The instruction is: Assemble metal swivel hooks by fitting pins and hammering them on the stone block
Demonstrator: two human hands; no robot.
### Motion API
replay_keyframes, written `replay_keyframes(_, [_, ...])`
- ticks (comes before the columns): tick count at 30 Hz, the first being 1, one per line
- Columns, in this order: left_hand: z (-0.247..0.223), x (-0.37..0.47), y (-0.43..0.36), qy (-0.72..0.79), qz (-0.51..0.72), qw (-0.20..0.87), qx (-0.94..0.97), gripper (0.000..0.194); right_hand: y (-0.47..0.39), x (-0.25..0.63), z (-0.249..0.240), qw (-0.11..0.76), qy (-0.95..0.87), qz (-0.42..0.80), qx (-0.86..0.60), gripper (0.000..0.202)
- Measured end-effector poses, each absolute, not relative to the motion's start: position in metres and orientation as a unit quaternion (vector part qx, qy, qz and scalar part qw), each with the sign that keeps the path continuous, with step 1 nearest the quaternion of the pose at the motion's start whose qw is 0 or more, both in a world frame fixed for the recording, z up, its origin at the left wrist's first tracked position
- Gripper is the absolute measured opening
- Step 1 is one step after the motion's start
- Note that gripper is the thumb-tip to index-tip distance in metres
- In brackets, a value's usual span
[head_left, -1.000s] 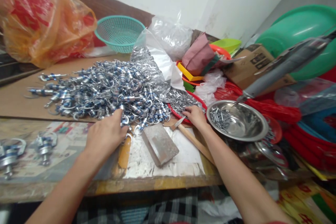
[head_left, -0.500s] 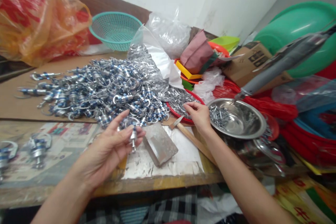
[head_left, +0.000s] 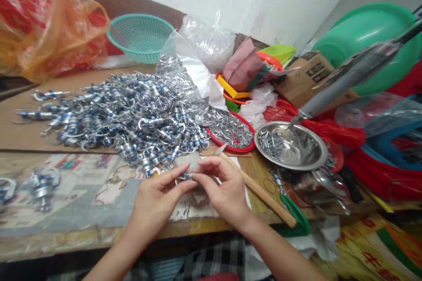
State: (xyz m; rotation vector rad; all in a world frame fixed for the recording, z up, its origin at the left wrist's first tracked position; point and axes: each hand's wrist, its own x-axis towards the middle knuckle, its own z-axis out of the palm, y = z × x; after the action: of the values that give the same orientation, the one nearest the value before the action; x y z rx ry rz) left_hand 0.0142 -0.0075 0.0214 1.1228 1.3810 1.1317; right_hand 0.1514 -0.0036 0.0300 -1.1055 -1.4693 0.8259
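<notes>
Over the front of the table, my left hand [head_left: 154, 199] is closed with thumb and fingertips on a small silver-and-blue metal hook bolt [head_left: 185, 176]. My right hand [head_left: 226, 186] meets it from the other side, fingers pinched on a small metal piece at the bolt's end, mostly covered by the fingertips. Beneath and behind both hands lies a metal block [head_left: 187, 160], partly hidden. A hammer [head_left: 263, 193] with a wooden handle rests right of my right hand. Behind my hands spreads a large pile of similar hook bolts [head_left: 132, 114].
A red tray [head_left: 251, 141] holds many small metal pieces. Beside it stands a steel bowl [head_left: 293, 154] containing metal pins. Single hook bolts [head_left: 42, 191] lie at the left. A turquoise basket [head_left: 141, 35] sits behind the pile. A grey tool [head_left: 346, 83] slants over the bowl.
My right hand has come from the red tray to the left, meeting my left hand. The left hand has shifted right with the hook bolt, now over the block. The hammer handle is uncovered.
</notes>
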Motion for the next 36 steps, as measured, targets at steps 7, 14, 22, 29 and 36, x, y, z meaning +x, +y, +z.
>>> replay_keyframes(7, [0.025,0.011,-0.006,0.536,0.438,0.479,0.540,0.021,-0.009,0.154,0.033,0.548,-0.579,0.412,-0.441,0.016])
replay_keyframes(14, [0.027,0.015,-0.013,0.518,0.459,0.561,0.454,0.018,-0.013,0.157,0.024,0.568,-0.540,0.477,-0.398,0.018])
replay_keyframes(22, [0.023,0.014,-0.020,0.512,0.458,0.539,0.488,0.011,-0.030,0.166,0.027,0.541,-0.632,0.353,-0.428,0.020])
replay_keyframes(29, [0.026,0.014,-0.021,0.498,0.454,0.504,0.540,0.019,-0.031,0.158,0.031,0.574,-0.572,0.379,-0.446,0.027])
replay_keyframes(36, [0.028,0.014,-0.022,0.479,0.452,0.551,0.513,0.020,-0.032,0.160,0.030,0.579,-0.528,0.467,-0.411,0.024])
